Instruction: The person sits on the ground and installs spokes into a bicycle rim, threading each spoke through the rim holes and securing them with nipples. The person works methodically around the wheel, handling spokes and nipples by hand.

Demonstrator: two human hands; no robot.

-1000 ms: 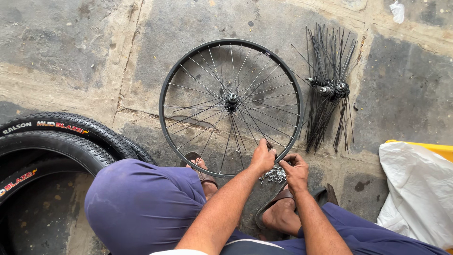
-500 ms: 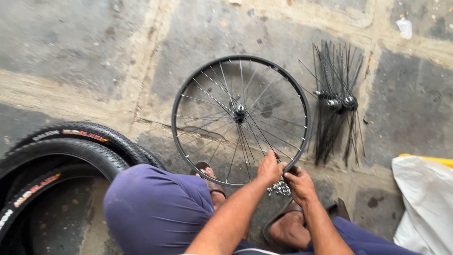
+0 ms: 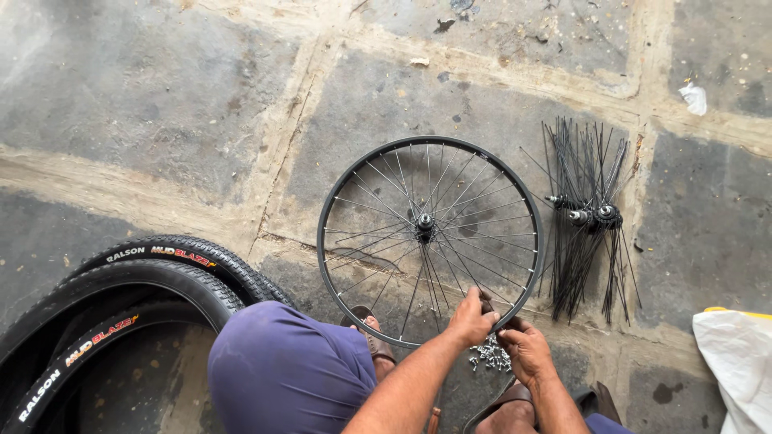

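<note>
Nearest the camera, a knee in purple cloth [image 3: 281, 374] was seen at the bottom edge, with sandalled feet [image 3: 371, 337] on the stone floor [image 3: 161, 104] beside it. Both forearms were extended forward to the near rim of the spoked bicycle wheel [image 3: 430, 241], which lay flat on the floor directly ahead of the knees.

The left hand [image 3: 472, 317] was observed curled over the rim at its lower right part, fingers clenched around the rim and a spoke end. The right hand [image 3: 524, 350] was held just beside it, touching the rim's outer edge, fingers pinched closed; what they pinched was too small to be told. A small heap of silver spoke nipples [image 3: 490, 355] lay on the floor between and under the two hands.

To the left, two black knobby tyres [image 3: 121, 297] were stacked, partly overlapping, near the knee. At the right edge, a white plastic bag [image 3: 740, 362] was noted.

Farther off, right of the wheel, hubs with loose black spokes [image 3: 591, 217] were bundled on the floor. Beyond, a scrap of white litter [image 3: 694, 98] lay on a joint.
</note>
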